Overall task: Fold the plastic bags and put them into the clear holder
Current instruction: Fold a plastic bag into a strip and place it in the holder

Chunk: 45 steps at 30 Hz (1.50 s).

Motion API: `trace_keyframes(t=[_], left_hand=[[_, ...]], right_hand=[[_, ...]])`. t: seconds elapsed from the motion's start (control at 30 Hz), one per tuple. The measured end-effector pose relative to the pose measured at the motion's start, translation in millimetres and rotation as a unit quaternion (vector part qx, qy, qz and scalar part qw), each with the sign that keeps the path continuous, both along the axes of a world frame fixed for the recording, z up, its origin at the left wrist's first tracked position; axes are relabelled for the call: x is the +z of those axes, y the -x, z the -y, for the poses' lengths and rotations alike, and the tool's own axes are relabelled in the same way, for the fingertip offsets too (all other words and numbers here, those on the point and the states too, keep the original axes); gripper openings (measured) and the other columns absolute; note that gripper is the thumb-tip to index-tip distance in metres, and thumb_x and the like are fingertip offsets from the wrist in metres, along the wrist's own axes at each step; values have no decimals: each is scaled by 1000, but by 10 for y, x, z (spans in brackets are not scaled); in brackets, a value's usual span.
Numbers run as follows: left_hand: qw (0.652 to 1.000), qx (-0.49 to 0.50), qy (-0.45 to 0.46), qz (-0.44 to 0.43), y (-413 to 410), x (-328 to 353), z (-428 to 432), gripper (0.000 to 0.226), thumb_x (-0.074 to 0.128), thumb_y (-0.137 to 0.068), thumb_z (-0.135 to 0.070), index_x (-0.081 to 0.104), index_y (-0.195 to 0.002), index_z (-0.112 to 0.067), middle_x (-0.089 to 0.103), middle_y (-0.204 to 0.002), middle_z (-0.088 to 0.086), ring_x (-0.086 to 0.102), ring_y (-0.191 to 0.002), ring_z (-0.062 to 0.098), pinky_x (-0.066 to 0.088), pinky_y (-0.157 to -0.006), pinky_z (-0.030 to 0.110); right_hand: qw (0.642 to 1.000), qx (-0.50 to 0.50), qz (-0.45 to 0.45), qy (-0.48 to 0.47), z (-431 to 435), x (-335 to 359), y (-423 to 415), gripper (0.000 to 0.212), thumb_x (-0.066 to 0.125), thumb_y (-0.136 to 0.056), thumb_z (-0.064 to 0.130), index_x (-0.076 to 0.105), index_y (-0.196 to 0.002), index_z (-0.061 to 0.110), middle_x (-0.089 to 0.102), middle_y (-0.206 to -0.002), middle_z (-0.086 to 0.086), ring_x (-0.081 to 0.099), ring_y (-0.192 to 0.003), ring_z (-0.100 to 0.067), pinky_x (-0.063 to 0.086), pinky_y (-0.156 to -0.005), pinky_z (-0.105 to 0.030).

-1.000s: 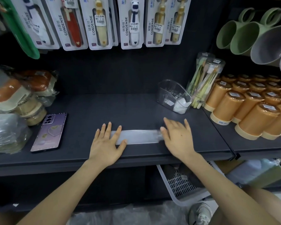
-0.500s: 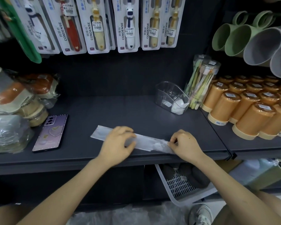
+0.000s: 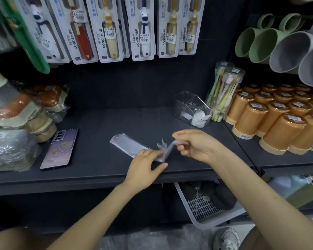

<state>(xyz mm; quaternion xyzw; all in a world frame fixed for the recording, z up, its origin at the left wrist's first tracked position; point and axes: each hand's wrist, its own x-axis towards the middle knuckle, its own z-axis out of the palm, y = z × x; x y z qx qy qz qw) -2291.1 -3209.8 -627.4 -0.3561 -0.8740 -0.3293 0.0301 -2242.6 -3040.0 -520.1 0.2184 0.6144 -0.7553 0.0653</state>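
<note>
**Bag strip half lifted on the shelf**

The left hand (image 3: 145, 165) holds the plastic bag (image 3: 126, 146) down on the shelf (image 3: 101, 123) with bent fingers; the right hand (image 3: 193, 145) pinches its raised right end. The clear holder (image 3: 192, 109) stands far right

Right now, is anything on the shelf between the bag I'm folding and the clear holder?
Nothing visible. Only bare shelf lies between the plastic bag and the clear holder farther back on the right. The right hand pinches the bag's lifted end.
</note>
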Motion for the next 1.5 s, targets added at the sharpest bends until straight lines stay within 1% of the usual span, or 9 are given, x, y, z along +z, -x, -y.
trace_keyframes(t=[0.07, 0.23, 0.4, 0.5, 0.8, 0.97, 1.1, 1.33, 1.5], left_hand=[[996, 45, -70, 45, -4, 47, -39, 18, 56, -96, -32, 68, -99, -19, 67, -85, -4, 56, -85, 13, 44, -75, 28], [922, 137, -226, 282, 21, 230, -67, 31, 49, -100, -29, 59, -71, -23, 55, -62, -16, 50, -65, 1, 38, -60, 10], [877, 127, -284, 366, 77, 255, 3, 32, 49, -100, -31, 59, -80, -8, 55, -77, -3, 51, -77, 4, 41, -68, 8], [869, 115, -286, 387, 104, 248, 41, 38, 49, -100, -32, 61, -95, 4, 61, -85, 2, 55, -84, 8, 44, -79, 18], [833, 94, -305, 452, 149, 329, 138, 18, 63, -91, -29, 65, -108, -33, 66, -116, 0, 59, -112, 14, 43, -105, 37], [794, 53, -344, 498, 262, 385, 256, 31, 64, -86, -24, 66, -112, -8, 69, -112, 15, 63, -110, 31, 53, -91, 37], [725, 78, -388, 564, 423, 394, 326, 56, 71, -76, -34, 58, -120, -2, 66, -115, 23, 66, -106, 33, 57, -79, 33], [762, 100, -382, 513, 777, 372, 319, 31, 60, -91, -29, 62, -113, -7, 69, -114, 15, 68, -102, 24, 52, -90, 35], [793, 117, -330, 498, 966, 327, 270, 47, 60, -91, -43, 63, -118, -5, 69, -115, 12, 65, -108, 20, 53, -87, 34]], right_hand=[[998, -13, -25, 51, 47, 67, 109, 13, 52, -97, 13, 60, -90, 6, 63, -57, -6, 57, -44, -10, 46, -39, -19], [995, -99, -23, 2, 37, -162, 264, 30, 40, -103, 32, 54, -118, 11, 67, -89, -8, 64, -62, -18, 51, -43, -23], [987, 14, 23, -158, 273, -489, 261, 25, 61, -93, 21, 63, -115, 9, 65, -96, -4, 59, -59, -13, 41, -41, -20], [987, 28, 12, -160, 354, -547, 302, 19, 63, -92, 23, 71, -101, 8, 67, -88, -2, 55, -56, -8, 37, -41, -18], [987, 22, -81, -140, 283, -671, 254, 15, 60, -94, 15, 65, -81, 10, 51, -58, 0, 46, -46, -7, 28, -37, -18], [981, 83, -65, -161, 189, -670, 226, 16, 57, -96, 17, 59, -81, 12, 53, -56, 4, 43, -40, -8, 24, -34, -18], [958, 145, -23, -245, 160, -663, 234, 14, 58, -95, 20, 59, -84, 11, 51, -62, -8, 42, -38, -8, 23, -35, -19], [937, 153, 4, -313, 150, -621, 285, 14, 56, -94, 16, 61, -82, 9, 54, -68, -11, 41, -36, -7, 25, -36, -18], [927, 130, 8, -352, 134, -653, 321, 18, 60, -88, 10, 58, -71, 10, 49, -45, 3, 40, -32, -7, 32, -38, -15]])
